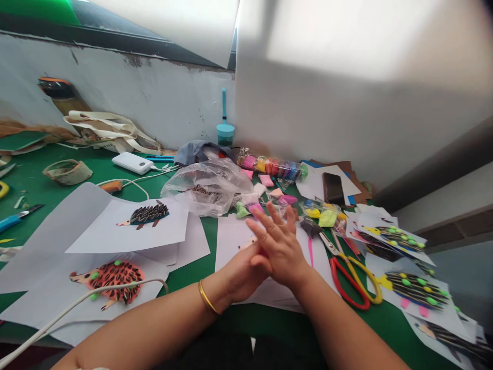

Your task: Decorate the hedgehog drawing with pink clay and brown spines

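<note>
The right hand presses over the left hand, palms together, above paper on the green tabletop; whether anything lies between them cannot be told. Scissors lie right of the paper, clay packets just beyond the hands.

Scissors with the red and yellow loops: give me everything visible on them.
The scissors have metallic grey blades and a smooth, plastic-looking grip: a red loop and a yellow loop, side by side. They lie flat and unheld on the green tabletop, tips pointing away toward the dark packet, loops nearer the wearer. The red loop is by the edge of the white sheets; the right forearm is close, no contact visible. Blade opening and any tip contact: can't tell.
</note>
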### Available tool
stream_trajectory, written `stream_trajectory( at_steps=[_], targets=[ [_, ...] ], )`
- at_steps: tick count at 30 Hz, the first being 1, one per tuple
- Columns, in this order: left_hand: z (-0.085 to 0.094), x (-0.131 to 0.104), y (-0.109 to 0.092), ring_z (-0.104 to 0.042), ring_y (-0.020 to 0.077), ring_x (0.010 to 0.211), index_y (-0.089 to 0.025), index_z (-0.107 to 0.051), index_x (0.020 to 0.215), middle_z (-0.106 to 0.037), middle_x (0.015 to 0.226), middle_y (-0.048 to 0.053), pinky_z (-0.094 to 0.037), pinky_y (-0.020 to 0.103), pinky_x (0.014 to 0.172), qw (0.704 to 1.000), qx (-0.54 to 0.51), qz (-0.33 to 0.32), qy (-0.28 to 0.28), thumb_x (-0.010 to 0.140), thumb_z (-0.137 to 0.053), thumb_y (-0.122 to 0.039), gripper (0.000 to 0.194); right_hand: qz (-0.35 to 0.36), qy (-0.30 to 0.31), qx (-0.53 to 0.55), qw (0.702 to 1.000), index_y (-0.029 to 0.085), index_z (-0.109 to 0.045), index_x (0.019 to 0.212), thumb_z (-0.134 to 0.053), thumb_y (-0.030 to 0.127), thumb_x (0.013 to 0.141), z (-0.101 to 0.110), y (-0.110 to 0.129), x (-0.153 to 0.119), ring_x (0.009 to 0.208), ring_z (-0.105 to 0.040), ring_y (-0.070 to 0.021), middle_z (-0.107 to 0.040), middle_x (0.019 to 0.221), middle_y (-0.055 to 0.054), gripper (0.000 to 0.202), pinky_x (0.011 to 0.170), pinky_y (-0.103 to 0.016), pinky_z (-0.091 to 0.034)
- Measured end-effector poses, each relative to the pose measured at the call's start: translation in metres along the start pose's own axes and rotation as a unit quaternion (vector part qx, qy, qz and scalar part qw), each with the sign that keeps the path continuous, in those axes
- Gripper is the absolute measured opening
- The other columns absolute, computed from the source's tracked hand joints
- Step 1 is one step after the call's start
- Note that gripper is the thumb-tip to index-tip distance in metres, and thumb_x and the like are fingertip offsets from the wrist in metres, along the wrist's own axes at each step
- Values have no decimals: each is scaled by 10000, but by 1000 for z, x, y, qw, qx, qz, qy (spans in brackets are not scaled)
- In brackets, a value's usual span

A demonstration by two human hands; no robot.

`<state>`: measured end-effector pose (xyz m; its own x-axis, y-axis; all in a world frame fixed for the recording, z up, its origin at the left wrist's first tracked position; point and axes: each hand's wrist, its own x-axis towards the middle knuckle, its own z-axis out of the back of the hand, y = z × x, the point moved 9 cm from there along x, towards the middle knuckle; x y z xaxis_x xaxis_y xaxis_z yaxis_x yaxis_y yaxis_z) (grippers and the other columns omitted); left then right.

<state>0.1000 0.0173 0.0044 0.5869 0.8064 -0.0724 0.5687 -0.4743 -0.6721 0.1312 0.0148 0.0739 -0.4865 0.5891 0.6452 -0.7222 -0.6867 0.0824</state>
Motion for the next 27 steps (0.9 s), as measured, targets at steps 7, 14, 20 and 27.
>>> stream_trajectory(
  at_steps=[7,14,20,27],
  targets=[
    [19,0,-6,-641,181,1047,-234,-656,1211,-677,1183,86,-435,353,982,997,16,77,-27,847,-733,-333,385,-97,-26,96,990,300,-448,1455,-361,575,990,15,-60,-15,1464,-293,-337,-476,1499,-79,547,1187,-639,-157],
    [19,5,-19,-613,127,758,-168,-690,1084,-687,982,84,-416,249,669,996,79,26,-11,817,-753,-402,361,-103,37,205,973,283,-610,1260,-718,440,842,3,-49,-15,1439,-331,-333,-524,1447,-83,459,1156,-586,-313],
    [22,7,-19,-634,146,821,-180,-687,1097,-678,967,72,-461,278,769,995,91,44,-27,809,-752,-435,390,-124,14,223,967,279,-676,1130,-680,257,870,2,-49,-16,1415,-371,-305,-574,1386,-69,262,1142,-574,-342],
    [30,9,-26,-632,168,658,-129,-647,840,-645,735,36,-477,311,654,985,165,-14,-46,791,-754,-458,349,-124,5,240,963,292,-651,1201,-708,301,861,1,-47,-15,1391,-415,-300,-592,1368,-75,345,1123,-567,-378]
  ],
)
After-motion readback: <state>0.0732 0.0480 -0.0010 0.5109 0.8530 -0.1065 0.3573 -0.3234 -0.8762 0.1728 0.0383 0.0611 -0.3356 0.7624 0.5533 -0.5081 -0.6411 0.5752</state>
